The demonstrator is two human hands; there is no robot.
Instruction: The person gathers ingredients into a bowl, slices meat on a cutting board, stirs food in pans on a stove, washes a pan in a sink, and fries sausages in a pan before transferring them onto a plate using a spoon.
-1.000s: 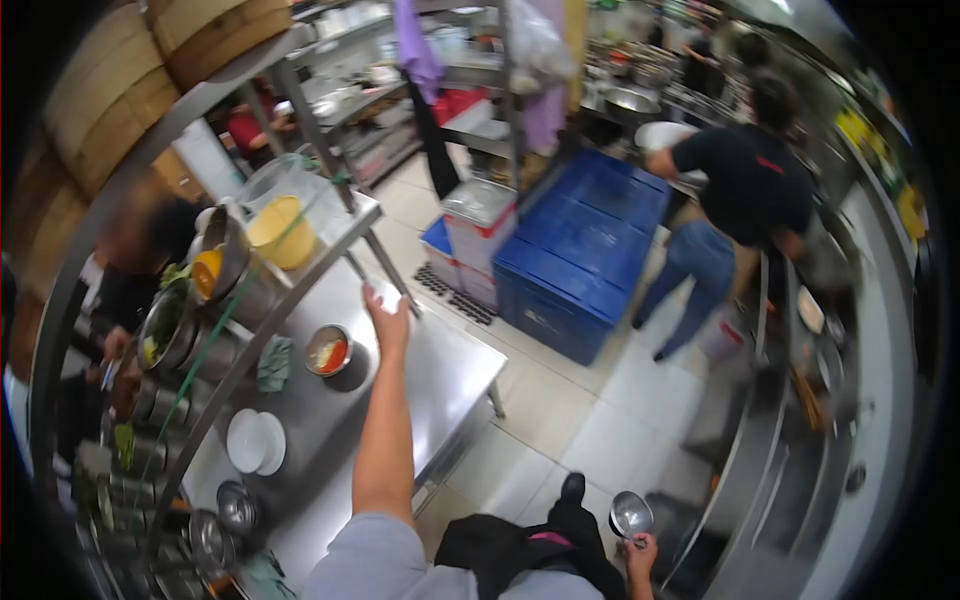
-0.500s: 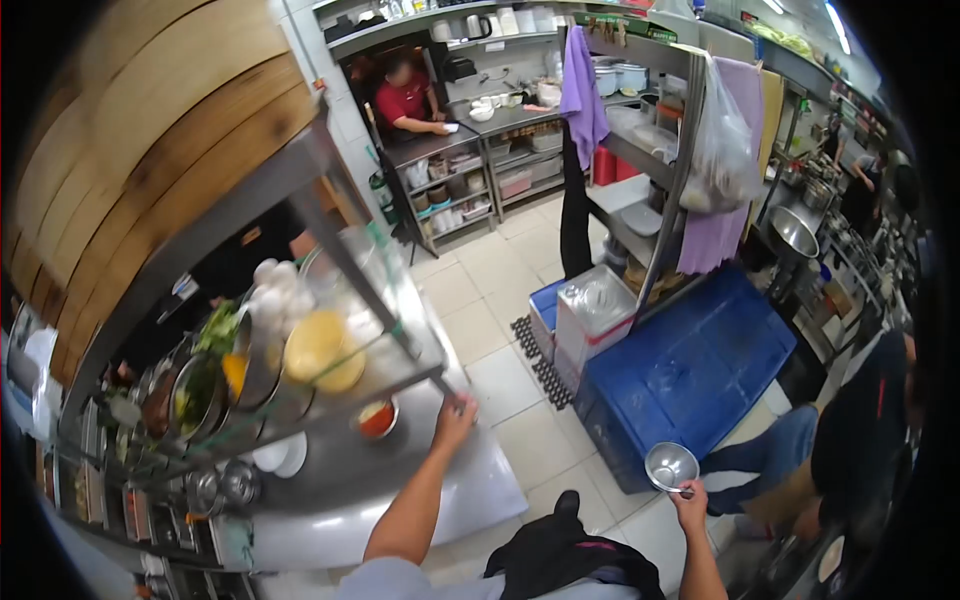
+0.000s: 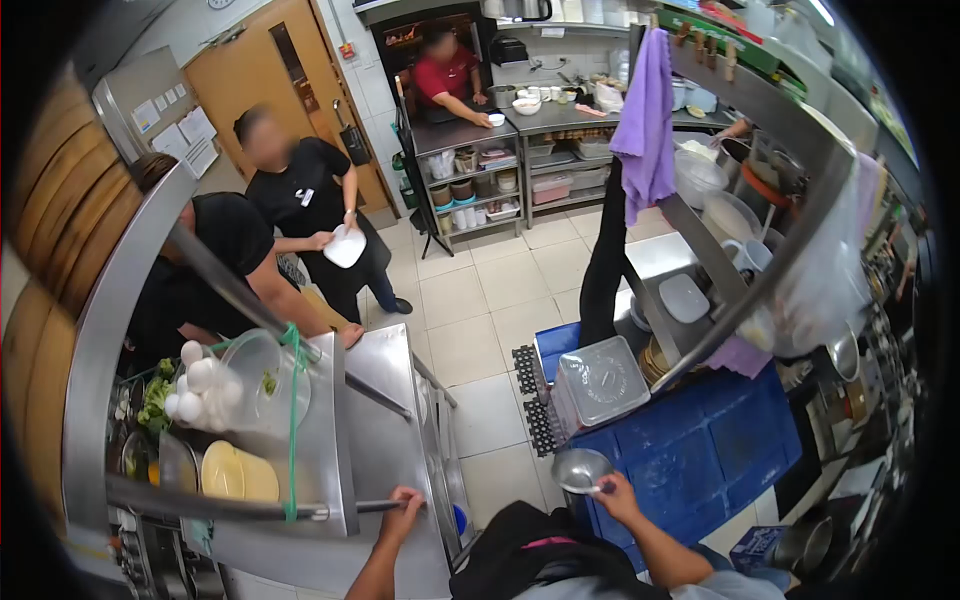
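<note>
My left hand (image 3: 402,508) is closed round the metal bar (image 3: 375,506) at the front of the shelf, over the steel counter (image 3: 390,450). Off to the right, my right hand (image 3: 618,494) grips the handle of a metal ladle (image 3: 582,470) with a round, shiny bowl. The ladle is above the floor, beside the blue chest (image 3: 690,450). On the shelf near my left hand stand a yellow tub (image 3: 238,474), a clear bowl (image 3: 268,385) and a pile of eggs (image 3: 205,390).
A person in black holds a white plate (image 3: 345,246) beyond the counter; another leans on its far end. A person in red (image 3: 442,75) stands at the hatch. A lidded box (image 3: 602,380) and a rack with a purple cloth (image 3: 645,125) are at the right.
The view has swung left and moved forward past the shelf. My left hand, open a second ago, has closed round the bar. My right hand still holds the ladle. Two people in black now show.
</note>
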